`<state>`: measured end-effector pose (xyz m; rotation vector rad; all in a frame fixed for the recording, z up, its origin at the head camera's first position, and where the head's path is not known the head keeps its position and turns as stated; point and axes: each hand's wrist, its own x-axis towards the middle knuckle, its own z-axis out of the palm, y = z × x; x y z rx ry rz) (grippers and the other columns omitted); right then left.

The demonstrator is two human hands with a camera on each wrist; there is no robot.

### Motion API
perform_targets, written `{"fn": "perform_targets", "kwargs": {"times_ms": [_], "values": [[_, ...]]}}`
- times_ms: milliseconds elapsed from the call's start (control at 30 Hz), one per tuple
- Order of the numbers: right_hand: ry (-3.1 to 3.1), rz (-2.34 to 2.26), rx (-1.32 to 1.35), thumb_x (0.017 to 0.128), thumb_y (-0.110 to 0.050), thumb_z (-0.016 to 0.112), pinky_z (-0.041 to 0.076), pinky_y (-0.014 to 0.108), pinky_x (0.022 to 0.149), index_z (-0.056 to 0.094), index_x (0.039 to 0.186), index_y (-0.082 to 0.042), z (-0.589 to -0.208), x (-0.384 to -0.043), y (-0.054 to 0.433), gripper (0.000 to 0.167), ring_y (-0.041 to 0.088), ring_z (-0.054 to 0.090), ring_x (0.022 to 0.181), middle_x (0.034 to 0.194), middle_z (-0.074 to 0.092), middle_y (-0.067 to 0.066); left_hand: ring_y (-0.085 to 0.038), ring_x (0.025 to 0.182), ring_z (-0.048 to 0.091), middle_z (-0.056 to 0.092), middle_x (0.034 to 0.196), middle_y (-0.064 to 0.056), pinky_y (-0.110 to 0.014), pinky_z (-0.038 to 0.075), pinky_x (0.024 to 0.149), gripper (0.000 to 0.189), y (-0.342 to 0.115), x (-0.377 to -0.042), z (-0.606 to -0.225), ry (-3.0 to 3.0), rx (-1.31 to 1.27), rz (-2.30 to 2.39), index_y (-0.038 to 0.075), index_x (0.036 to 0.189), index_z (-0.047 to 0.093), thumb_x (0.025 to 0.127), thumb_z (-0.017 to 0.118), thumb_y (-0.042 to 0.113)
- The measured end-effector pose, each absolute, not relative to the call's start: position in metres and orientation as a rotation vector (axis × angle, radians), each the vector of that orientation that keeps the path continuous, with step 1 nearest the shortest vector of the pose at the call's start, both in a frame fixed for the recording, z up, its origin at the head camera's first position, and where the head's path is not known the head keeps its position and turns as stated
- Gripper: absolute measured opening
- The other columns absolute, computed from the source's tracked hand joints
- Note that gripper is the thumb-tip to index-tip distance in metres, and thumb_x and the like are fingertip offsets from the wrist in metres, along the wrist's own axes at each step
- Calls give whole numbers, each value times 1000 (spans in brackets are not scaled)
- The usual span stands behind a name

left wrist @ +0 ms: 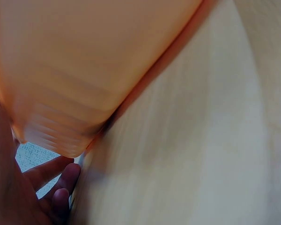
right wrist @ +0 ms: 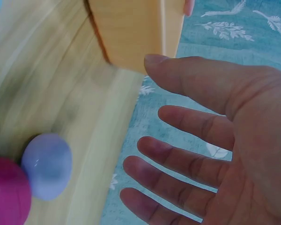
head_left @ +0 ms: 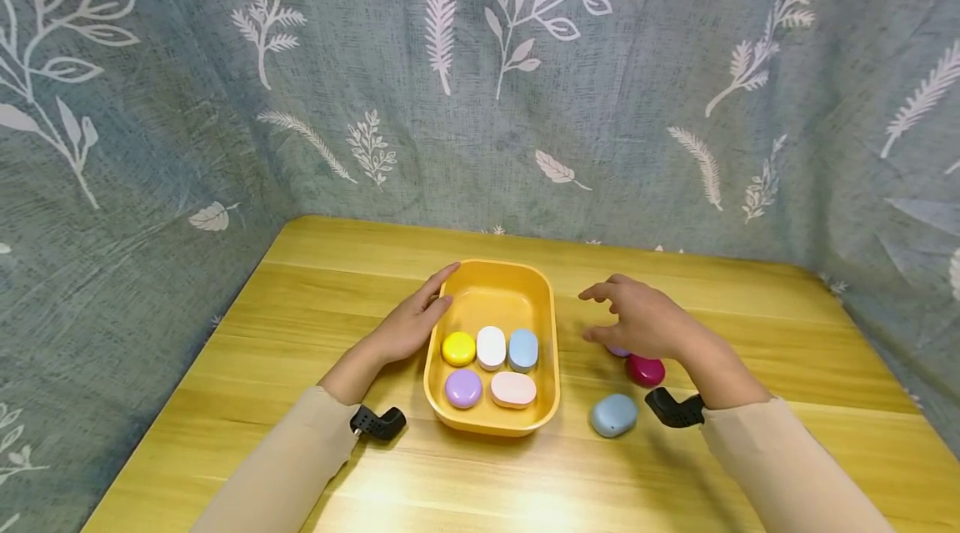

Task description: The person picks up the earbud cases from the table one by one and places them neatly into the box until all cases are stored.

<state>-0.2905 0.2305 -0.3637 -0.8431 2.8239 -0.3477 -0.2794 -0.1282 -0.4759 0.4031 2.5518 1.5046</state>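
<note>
A yellow rectangular bin [head_left: 492, 424] with rounded corners sits on the table. At its left side my left hand [head_left: 408, 326] holds it, thumb at the rim and fingers round the far corner; part of these fingers [left wrist: 49, 173] shows behind the bin in the left wrist view. Inside lie smooth rounded pieces: yellow [head_left: 458, 349], white [head_left: 491, 348], light blue [head_left: 522, 350], lilac [head_left: 463, 389] and pale pink [head_left: 513, 389]. Right of the bin, my empty right hand [head_left: 641, 318] hovers with fingers spread, partly hiding another lilac piece [right wrist: 48, 166].
Beside the lilac piece on the right lies a magenta piece [head_left: 645, 370]. A grey-blue piece [head_left: 614, 415] is nearer the front. The wooden table [head_left: 315, 324] ends at a patterned cloth curtain [head_left: 465, 141] behind. Black camera mounts [head_left: 377, 423] sit at both wrists.
</note>
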Motion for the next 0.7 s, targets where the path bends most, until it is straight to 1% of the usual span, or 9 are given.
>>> {"fn": "perform_targets", "kwargs": {"times_ms": [133, 267, 500, 600, 700], "values": [[2814, -334, -825, 92, -32, 78, 56, 52, 89, 67, 135, -8, -367, -293, 236, 51, 35, 66, 112, 126, 64, 17, -31, 158, 27, 25, 172, -5, -57, 26, 127, 52, -127, -275, -474, 2562, 398, 1504, 53, 161, 18, 113, 35, 41], [2789, -332, -803, 92, -33, 79, 55, 51, 88, 66, 137, -7, -369, -294, 241, 53, 35, 65, 110, 124, 64, 19, -31, 158, 26, 24, 172, -4, -57, 25, 127, 52, -126, -272, -474, 2568, 397, 1508, 52, 161, 18, 113, 35, 41], [2757, -310, -746, 94, -30, 77, 54, 53, 90, 63, 140, -6, -376, -297, 250, 54, 37, 65, 109, 128, 62, 22, -30, 159, 24, 22, 173, 0, -55, 22, 128, 53, -123, -268, -474, 2568, 392, 1521, 49, 163, 19, 114, 36, 38], [2758, -292, -739, 94, -29, 77, 54, 54, 91, 63, 140, -6, -378, -297, 252, 53, 36, 65, 109, 127, 62, 22, -30, 159, 24, 22, 173, 0, -55, 22, 128, 53, -122, -266, -473, 2572, 383, 1512, 50, 162, 19, 114, 35, 38], [2752, -289, -730, 93, -28, 78, 54, 55, 93, 64, 139, -6, -381, -299, 254, 53, 37, 64, 110, 128, 62, 22, -30, 159, 24, 21, 173, 0, -54, 22, 129, 53, -122, -266, -473, 2574, 384, 1512, 48, 163, 19, 114, 35, 39]]}}
